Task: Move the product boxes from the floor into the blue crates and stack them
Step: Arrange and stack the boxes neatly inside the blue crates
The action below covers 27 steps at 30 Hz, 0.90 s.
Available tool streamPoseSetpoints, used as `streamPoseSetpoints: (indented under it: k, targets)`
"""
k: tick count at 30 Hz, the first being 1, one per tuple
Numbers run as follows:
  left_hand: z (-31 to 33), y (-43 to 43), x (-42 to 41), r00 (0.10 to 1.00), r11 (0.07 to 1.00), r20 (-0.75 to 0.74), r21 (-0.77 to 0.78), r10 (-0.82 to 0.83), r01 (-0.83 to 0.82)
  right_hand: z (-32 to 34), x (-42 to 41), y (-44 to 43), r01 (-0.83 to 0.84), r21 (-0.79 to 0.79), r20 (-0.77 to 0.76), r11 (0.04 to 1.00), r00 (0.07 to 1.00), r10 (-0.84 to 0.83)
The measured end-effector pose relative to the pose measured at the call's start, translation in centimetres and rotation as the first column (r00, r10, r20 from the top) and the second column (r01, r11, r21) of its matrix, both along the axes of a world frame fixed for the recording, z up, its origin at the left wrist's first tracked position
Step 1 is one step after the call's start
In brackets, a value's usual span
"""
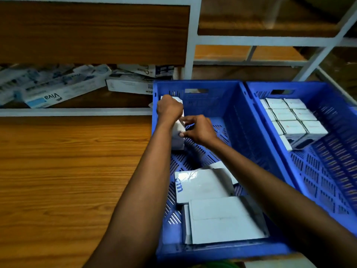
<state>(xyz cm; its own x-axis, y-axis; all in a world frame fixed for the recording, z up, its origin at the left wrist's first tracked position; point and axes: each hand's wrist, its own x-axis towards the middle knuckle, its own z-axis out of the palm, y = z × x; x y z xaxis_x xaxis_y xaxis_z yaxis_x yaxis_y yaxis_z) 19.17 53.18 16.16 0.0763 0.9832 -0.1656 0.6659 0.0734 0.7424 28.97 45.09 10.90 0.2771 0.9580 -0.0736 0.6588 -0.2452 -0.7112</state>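
Observation:
Two blue crates stand side by side on the wooden floor. In the left crate [228,105] a white box [178,141] stands upright against the left wall. My left hand [169,109] grips its top. My right hand [199,129] pinches its right edge between thumb and fingers. Two flat white boxes [218,206] lie at the near end of the same crate. The right crate [328,155] holds several small white boxes [291,118] packed in a block at its far end.
Long white product boxes [58,88] lie piled on the lowest shelf at the back left, with more boxes [133,82] beside them. A white metal rack frame [190,55] rises behind the crates. Bare wooden floor [67,171] spreads to the left.

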Motion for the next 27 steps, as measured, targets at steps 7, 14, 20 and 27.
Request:
streamPoseSetpoints:
  k: [7,14,20,27]
  targets:
    - [0.5,-1.6,0.9,0.997,0.994,-0.071,0.113,0.003,0.005,0.3,1.1,-0.6,-0.137,-0.089,0.175,0.987,0.973,0.151]
    - [1.0,-2.6,1.1,0.872,0.961,0.419,0.002,-0.252,0.277,4.3,6.2,-3.6,-0.242,-0.315,0.158,0.918,0.940,0.302]
    - [-1.7,-3.7,3.0,0.681,0.691,-0.117,-0.152,-0.723,0.707,3.1,6.5,-6.8,-0.352,-0.617,0.086,0.704,0.859,0.505]
    - [-1.3,-1.3,1.9,0.849,0.866,-0.298,0.117,-0.436,0.486,1.6,5.7,-3.9,-0.083,-0.367,-0.065,0.927,0.996,0.063]
